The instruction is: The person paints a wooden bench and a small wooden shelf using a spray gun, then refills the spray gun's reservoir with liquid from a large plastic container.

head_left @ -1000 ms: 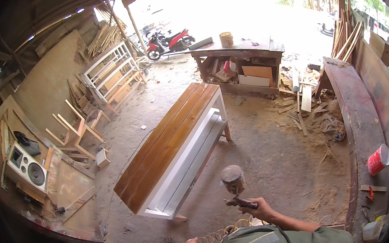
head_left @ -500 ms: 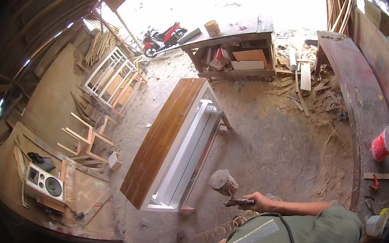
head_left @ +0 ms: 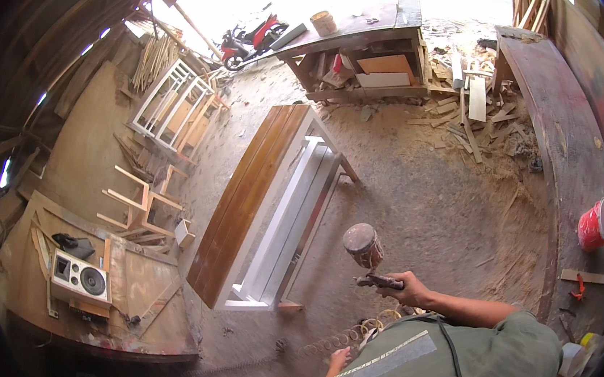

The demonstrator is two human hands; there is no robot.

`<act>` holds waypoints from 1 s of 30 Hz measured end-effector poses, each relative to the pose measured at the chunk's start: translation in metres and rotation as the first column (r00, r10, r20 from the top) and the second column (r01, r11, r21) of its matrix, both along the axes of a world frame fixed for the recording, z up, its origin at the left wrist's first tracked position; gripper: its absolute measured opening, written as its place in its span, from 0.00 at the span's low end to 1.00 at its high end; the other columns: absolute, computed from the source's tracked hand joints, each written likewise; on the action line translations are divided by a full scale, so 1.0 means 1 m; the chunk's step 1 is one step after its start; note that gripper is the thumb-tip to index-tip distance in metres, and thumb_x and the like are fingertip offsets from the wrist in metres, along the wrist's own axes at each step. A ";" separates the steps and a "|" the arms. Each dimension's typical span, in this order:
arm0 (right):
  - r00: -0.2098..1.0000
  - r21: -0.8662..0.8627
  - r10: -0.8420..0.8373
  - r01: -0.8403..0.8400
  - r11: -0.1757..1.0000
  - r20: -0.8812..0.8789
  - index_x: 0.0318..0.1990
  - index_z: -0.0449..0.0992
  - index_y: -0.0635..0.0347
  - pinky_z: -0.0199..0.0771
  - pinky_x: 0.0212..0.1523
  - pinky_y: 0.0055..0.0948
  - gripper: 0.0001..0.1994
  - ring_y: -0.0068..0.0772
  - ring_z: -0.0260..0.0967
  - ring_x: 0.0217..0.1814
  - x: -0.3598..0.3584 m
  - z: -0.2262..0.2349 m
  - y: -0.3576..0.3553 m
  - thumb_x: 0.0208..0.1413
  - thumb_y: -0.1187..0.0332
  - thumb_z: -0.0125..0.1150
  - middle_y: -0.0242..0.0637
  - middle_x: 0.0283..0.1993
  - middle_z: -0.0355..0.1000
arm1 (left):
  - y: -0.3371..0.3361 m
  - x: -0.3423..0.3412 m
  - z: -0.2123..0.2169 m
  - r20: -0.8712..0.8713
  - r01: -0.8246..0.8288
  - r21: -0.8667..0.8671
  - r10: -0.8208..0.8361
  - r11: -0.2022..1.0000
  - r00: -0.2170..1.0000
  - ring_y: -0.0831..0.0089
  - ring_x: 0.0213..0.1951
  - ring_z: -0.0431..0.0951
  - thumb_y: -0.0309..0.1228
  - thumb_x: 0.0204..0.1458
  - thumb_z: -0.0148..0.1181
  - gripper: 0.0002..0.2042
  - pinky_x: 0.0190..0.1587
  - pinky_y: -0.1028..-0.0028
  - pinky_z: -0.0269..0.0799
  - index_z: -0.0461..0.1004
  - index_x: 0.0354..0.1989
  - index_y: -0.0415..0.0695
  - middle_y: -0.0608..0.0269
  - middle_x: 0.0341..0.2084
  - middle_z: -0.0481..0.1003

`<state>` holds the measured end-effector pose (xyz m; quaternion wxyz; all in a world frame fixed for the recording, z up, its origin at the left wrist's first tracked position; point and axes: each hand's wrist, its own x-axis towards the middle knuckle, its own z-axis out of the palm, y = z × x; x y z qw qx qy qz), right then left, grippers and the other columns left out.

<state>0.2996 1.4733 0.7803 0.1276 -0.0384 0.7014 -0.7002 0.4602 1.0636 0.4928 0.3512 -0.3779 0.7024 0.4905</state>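
My right hand (head_left: pixel 415 291) is closed around the handle of a spray gun (head_left: pixel 384 281) with a paint-stained cup (head_left: pixel 363 245) on top. The gun stands over the floor, to the right of a long bench (head_left: pixel 255 193) and apart from it. The bench has a glossy brown plank top, a white frame and a slatted white lower shelf. Low beside my body, my left hand (head_left: pixel 340 358) appears curled near a coiled yellowish hose (head_left: pixel 363 328); what it holds, if anything, I cannot make out.
A worktable (head_left: pixel 354 45) stands beyond the bench. Wood scraps (head_left: pixel 465 111) lie on the floor at far right. Along the right runs a long dark table (head_left: pixel 565 127) bearing a red bucket (head_left: pixel 598 224). A speaker (head_left: pixel 79 279) and unfinished chair frames (head_left: pixel 139 200) are at left.
My right hand has moved the spray gun right and farther from my body. The left hand has come into fuller view. A motorbike has appeared in the bright background.
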 end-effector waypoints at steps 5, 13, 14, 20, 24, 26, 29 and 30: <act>0.996 0.015 -0.079 0.079 0.997 0.037 0.43 0.81 0.62 0.64 0.28 0.22 0.09 0.14 0.62 0.29 0.007 -0.006 0.014 0.59 0.67 0.69 0.24 0.30 0.75 | 0.022 -0.015 0.002 -0.033 0.027 0.009 -0.026 1.000 0.999 0.68 0.38 0.79 0.46 0.54 0.68 0.18 0.38 0.67 0.72 0.80 0.42 0.43 0.61 0.37 0.81; 0.972 0.029 -0.216 0.214 0.976 0.097 0.43 0.80 0.63 0.63 0.22 0.20 0.07 0.13 0.64 0.24 0.018 -0.004 0.003 0.59 0.72 0.66 0.27 0.29 0.77 | 0.014 -0.035 -0.003 -0.219 0.129 -0.083 -0.145 0.988 0.965 0.71 0.34 0.79 0.48 0.53 0.68 0.21 0.40 0.68 0.75 0.81 0.42 0.41 0.61 0.33 0.81; 0.970 0.046 -0.215 0.211 0.976 0.111 0.43 0.80 0.63 0.63 0.21 0.20 0.07 0.13 0.65 0.24 0.019 -0.001 0.000 0.59 0.72 0.66 0.28 0.29 0.77 | 0.007 -0.032 -0.003 -0.221 0.108 -0.097 -0.127 0.989 0.967 0.71 0.33 0.78 0.47 0.52 0.68 0.20 0.38 0.68 0.74 0.82 0.40 0.41 0.61 0.32 0.80; 0.967 0.083 -0.230 0.222 0.971 0.107 0.45 0.80 0.65 0.64 0.21 0.19 0.09 0.13 0.65 0.23 0.022 0.008 -0.025 0.59 0.71 0.66 0.30 0.30 0.78 | -0.015 -0.034 -0.011 -0.224 0.043 -0.098 -0.065 0.994 0.972 0.70 0.31 0.78 0.48 0.50 0.70 0.21 0.37 0.67 0.74 0.82 0.38 0.40 0.59 0.31 0.82; 0.969 0.081 -0.215 0.206 0.975 0.123 0.46 0.80 0.64 0.64 0.21 0.18 0.10 0.12 0.65 0.24 0.024 0.014 -0.046 0.59 0.70 0.67 0.29 0.30 0.77 | -0.037 -0.027 -0.021 -0.241 0.011 -0.097 -0.034 0.995 0.970 0.68 0.33 0.79 0.48 0.50 0.69 0.21 0.38 0.65 0.74 0.82 0.38 0.40 0.58 0.31 0.82; 0.972 0.094 -0.205 0.195 0.976 0.113 0.46 0.80 0.63 0.64 0.21 0.18 0.09 0.12 0.65 0.24 0.024 0.011 -0.054 0.59 0.70 0.66 0.29 0.30 0.77 | -0.041 -0.027 -0.019 -0.153 0.059 -0.105 -0.075 0.993 0.985 0.68 0.36 0.80 0.47 0.52 0.68 0.22 0.41 0.67 0.75 0.81 0.43 0.38 0.57 0.36 0.82; 0.974 0.092 -0.204 0.195 0.976 0.100 0.45 0.80 0.63 0.64 0.21 0.18 0.09 0.12 0.65 0.24 0.027 0.010 -0.064 0.60 0.70 0.66 0.29 0.30 0.77 | -0.049 -0.024 -0.014 -0.122 0.060 -0.109 -0.074 0.992 0.990 0.68 0.35 0.79 0.47 0.51 0.69 0.22 0.40 0.66 0.75 0.81 0.41 0.38 0.57 0.34 0.82; 0.972 0.095 -0.202 0.191 0.977 0.117 0.45 0.80 0.63 0.64 0.21 0.19 0.09 0.12 0.65 0.24 0.028 0.012 -0.068 0.59 0.70 0.66 0.28 0.30 0.77 | -0.052 -0.022 -0.015 -0.131 0.041 -0.107 -0.055 0.993 0.990 0.69 0.34 0.79 0.48 0.50 0.69 0.22 0.39 0.65 0.74 0.82 0.40 0.38 0.57 0.32 0.82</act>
